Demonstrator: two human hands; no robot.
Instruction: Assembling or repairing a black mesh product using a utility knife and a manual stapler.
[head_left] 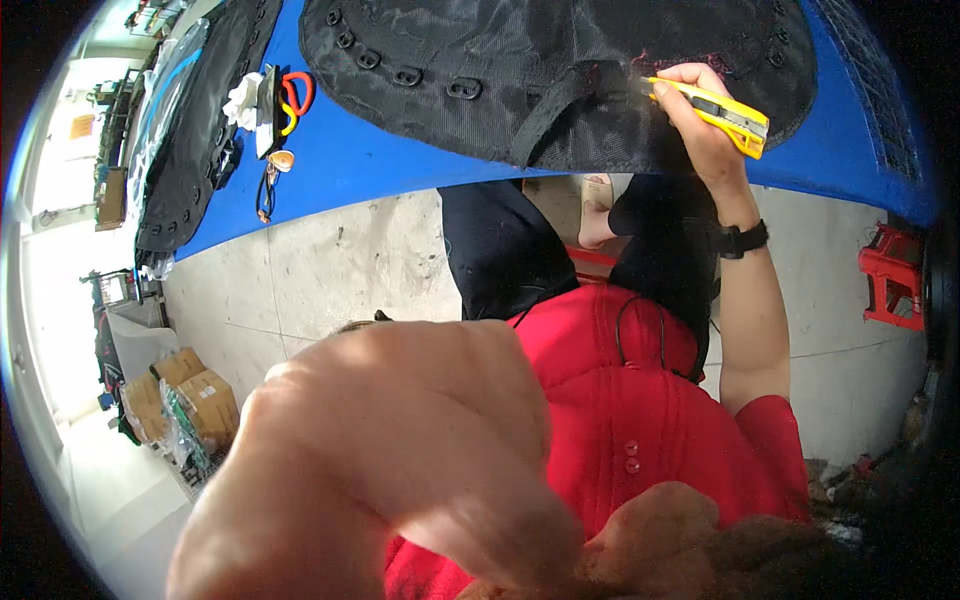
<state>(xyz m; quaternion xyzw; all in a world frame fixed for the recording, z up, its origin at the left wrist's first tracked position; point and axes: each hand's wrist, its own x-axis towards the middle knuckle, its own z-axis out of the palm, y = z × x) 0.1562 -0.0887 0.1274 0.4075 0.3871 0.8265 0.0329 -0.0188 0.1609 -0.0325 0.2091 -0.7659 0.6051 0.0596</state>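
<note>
My right hand (708,130) is closed round a yellow utility knife (735,122). It rests at the near right part of a black mesh fabric piece (500,65) on the blue table. This piece has a rounded edge with several black plastic eyelets, and a black strap (560,108) lies in an arch near its front edge. Red thread bits (708,62) lie on the fabric beyond the knife. Close to the camera, my left hand (400,420) is raised and fills the lower left; its fingers are hidden.
On the blue table (340,150) at left lie scissors (298,100), crumpled white paper (240,103), a corded tag (268,190) and another black mesh piece (185,170). A red stool (892,278) stands at right on the floor, cardboard boxes (205,405) at lower left.
</note>
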